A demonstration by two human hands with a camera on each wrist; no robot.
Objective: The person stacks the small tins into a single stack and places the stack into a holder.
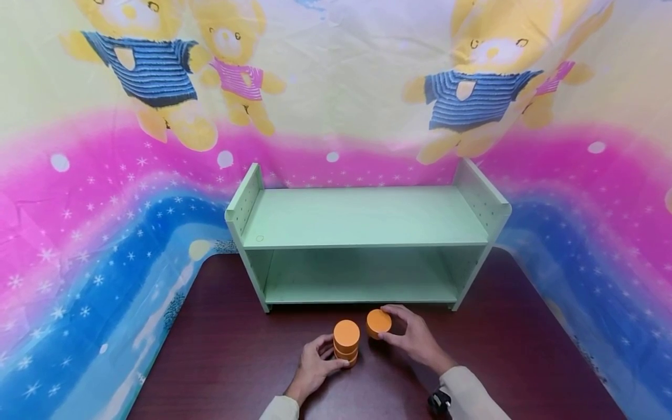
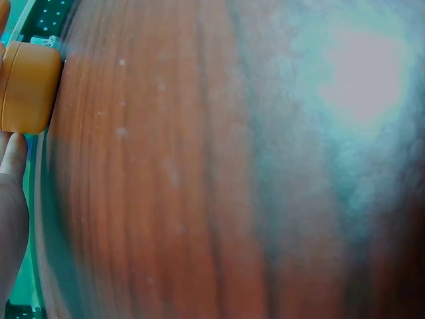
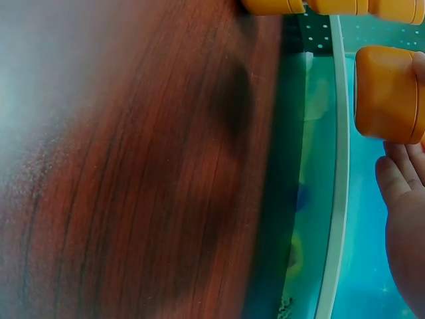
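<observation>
Just in front of the shelf, my right hand [image 1: 417,338] grips a small round orange container [image 1: 379,322] by its sides, thumb in front and fingers behind. In the right wrist view this orange container [image 3: 385,93] has a seam round it and hangs above the table. To its left stands an upright stack of orange containers [image 1: 346,337] of the same kind. My left hand [image 1: 315,364] holds that stack low down, its thumb across the front. The left wrist view catches only the lowest orange container [image 2: 30,86] and a fingertip beside it.
A pale green two-tier shelf [image 1: 367,216] with raised side panels stands at the back of the dark red-brown table [image 1: 226,350]. Behind it hangs a cloth printed with bears [image 1: 336,105]. A black watch-like device [image 1: 440,401] is at the right wrist.
</observation>
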